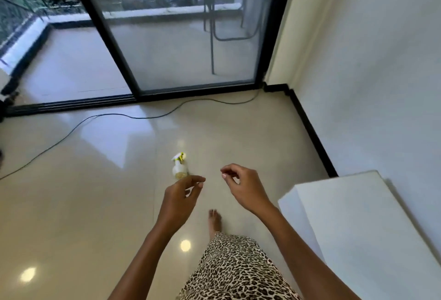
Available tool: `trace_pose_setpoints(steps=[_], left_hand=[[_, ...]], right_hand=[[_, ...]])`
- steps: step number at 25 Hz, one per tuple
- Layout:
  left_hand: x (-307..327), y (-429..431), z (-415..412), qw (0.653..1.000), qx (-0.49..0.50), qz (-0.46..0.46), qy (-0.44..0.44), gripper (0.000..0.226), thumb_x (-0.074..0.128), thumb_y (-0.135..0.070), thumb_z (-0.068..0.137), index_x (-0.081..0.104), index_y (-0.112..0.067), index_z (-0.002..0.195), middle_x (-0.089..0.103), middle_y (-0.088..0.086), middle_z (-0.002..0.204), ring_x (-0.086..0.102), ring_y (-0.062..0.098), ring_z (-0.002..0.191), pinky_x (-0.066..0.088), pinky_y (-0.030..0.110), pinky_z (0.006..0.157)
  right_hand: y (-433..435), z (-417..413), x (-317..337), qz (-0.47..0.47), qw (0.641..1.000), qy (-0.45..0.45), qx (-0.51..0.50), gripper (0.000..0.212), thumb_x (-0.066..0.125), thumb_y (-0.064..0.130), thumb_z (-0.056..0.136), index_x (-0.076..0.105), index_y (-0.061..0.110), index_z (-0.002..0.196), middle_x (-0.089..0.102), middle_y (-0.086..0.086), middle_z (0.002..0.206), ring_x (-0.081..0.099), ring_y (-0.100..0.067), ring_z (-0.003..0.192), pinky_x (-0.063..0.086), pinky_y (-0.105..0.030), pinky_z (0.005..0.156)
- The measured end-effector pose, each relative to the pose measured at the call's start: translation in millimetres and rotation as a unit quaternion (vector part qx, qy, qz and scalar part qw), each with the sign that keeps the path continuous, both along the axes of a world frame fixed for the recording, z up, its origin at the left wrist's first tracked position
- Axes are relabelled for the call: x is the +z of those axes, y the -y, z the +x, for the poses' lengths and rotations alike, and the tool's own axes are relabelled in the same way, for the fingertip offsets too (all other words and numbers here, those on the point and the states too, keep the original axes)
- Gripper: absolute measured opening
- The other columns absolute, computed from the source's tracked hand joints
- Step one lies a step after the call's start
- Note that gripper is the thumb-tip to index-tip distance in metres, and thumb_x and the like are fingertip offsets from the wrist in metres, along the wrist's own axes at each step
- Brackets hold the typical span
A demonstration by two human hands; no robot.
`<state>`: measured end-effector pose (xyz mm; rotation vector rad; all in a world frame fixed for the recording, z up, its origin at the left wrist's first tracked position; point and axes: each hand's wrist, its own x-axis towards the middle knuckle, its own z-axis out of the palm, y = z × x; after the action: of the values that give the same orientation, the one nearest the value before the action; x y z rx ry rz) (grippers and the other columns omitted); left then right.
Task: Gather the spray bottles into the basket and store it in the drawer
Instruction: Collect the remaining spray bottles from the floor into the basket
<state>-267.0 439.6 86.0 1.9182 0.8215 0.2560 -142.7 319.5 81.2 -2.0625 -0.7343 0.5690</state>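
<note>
One spray bottle (179,168) stands upright on glossy floor (71,204), centre, just far of left hand (181,194); right hand (241,186) near it, both empty, fingers loosely curled, likely readying a pickup; basket and drawer not in view; cable (114,116) trails farther off.

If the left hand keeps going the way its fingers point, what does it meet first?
Probably the small translucent spray bottle with the white and yellow trigger, standing on the glossy tiled floor just past the left hand. Depth is unclear; the hand may be well above it.
</note>
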Motion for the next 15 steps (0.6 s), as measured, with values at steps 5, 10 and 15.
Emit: trace_pose_setpoints(steps=[5,10,15], left_hand=[[-1.1,-110.3,45.2,0.998,0.037,0.014,-0.043,0.013,0.058,-0.015,0.087,0.069,-0.023,0.09,0.066,-0.014,0.086,0.058,-0.008,0.083,0.042,0.007,0.07],[-17.0,-190.5,79.3,0.994,0.063,-0.001,-0.085,0.013,0.057,-0.016,0.088,0.069,-0.021,0.092,0.065,-0.015,0.085,0.057,-0.007,0.083,0.04,0.006,0.069],[-41.0,-256.3,103.1,0.992,0.052,-0.037,-0.109,0.014,0.057,-0.015,0.087,0.069,-0.019,0.093,0.066,-0.012,0.089,0.058,-0.002,0.085,0.043,0.011,0.072]], right_hand=[[-98.9,53.1,-19.7,-0.015,0.999,-0.029,0.019,0.017,0.057,0.016,0.089,0.067,0.013,0.103,0.072,-0.003,0.1,0.064,-0.014,0.093,0.05,-0.026,0.083],[-190.6,96.5,-38.0,-0.056,0.995,-0.057,0.059,0.018,0.057,0.014,0.088,0.066,0.013,0.104,0.072,-0.004,0.102,0.065,-0.015,0.095,0.052,-0.033,0.086],[-261.7,127.1,-58.9,-0.094,0.991,-0.065,0.074,0.018,0.059,0.013,0.086,0.066,0.013,0.103,0.073,-0.006,0.101,0.066,-0.017,0.094,0.052,-0.032,0.085]])
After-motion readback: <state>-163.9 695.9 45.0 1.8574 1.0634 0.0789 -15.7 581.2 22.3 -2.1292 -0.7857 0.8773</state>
